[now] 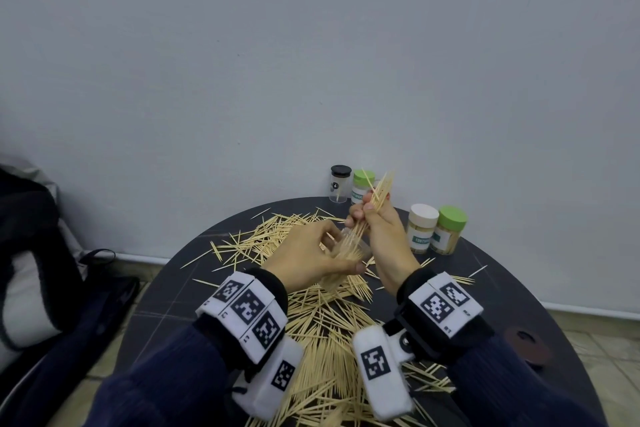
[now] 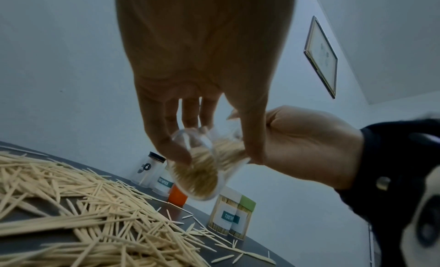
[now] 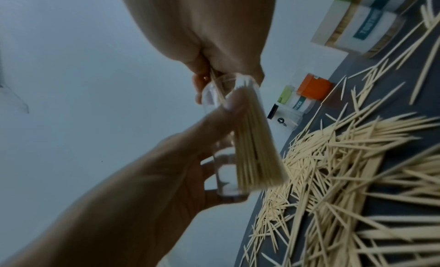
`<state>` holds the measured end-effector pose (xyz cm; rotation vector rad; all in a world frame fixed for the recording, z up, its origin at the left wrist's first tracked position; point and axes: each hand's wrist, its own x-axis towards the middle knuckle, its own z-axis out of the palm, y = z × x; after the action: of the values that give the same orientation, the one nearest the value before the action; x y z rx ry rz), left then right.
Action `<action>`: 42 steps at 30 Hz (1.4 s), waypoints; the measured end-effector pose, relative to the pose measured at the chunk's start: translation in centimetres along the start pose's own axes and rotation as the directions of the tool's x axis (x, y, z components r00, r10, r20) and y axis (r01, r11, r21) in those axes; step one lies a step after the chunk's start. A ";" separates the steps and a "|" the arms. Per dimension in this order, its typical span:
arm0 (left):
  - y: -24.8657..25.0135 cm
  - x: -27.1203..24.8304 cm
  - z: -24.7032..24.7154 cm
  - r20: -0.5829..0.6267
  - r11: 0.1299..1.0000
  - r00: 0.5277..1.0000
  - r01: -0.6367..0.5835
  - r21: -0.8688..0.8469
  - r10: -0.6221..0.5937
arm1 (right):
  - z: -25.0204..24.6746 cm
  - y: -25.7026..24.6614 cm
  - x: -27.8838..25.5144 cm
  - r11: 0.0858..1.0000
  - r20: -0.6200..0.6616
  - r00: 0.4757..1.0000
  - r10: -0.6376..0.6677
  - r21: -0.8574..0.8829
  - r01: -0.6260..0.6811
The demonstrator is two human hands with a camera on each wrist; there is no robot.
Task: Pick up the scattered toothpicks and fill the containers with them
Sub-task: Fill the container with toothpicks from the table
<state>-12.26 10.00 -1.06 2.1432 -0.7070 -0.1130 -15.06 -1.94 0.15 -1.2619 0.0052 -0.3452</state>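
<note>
- Table (image 1: 519, 288): loose toothpicks (image 1: 322, 322) cover lower centre; many remain.
- Left hand (image 1: 304, 253), frame centre, grips the tilted clear container (image 2: 197, 169), partly filled.
- Right hand (image 1: 381, 232) pinches a toothpick bundle (image 1: 379, 196); align tips and feed them into the mouth together.

Left hand (image 1: 308, 253): fingers and thumb curled round what it grips, palm turned right. Right hand (image 1: 384, 236): raised just beside it, fingertips (image 1: 360, 211) pinched above left grip.

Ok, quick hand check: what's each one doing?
Left hand: holding the clear container, tilted.
Right hand: pinching a bundle of toothpicks, feeding it into the container.
</note>
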 end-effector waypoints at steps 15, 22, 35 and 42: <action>0.0 0.0 -0.5 -0.226 0.998 0.973 -0.051 0.029 0.056 | 0.3 0.6 -0.6 1.000 0.088 0.996 -0.004 -0.027 0.006; 0.2 -0.3 -0.5 -0.124 0.995 0.988 -0.097 0.012 0.098 | -0.1 0.4 -0.3 0.999 0.047 0.998 -0.049 -0.001 0.049; 0.1 -0.2 -1.3 -0.122 0.994 0.986 -0.110 0.009 0.111 | -0.6 1.0 -0.2 0.949 0.094 0.995 0.034 -0.316 -0.003; 0.1 -0.2 -1.2 -0.069 0.995 0.992 -0.102 0.019 0.103 | -1.8 0.2 0.3 0.975 0.045 0.997 0.058 -0.219 -0.047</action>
<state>-12.06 10.93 -0.23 2.1103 -0.7774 0.0227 -15.07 -3.61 -0.55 -1.4851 0.0338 -0.2720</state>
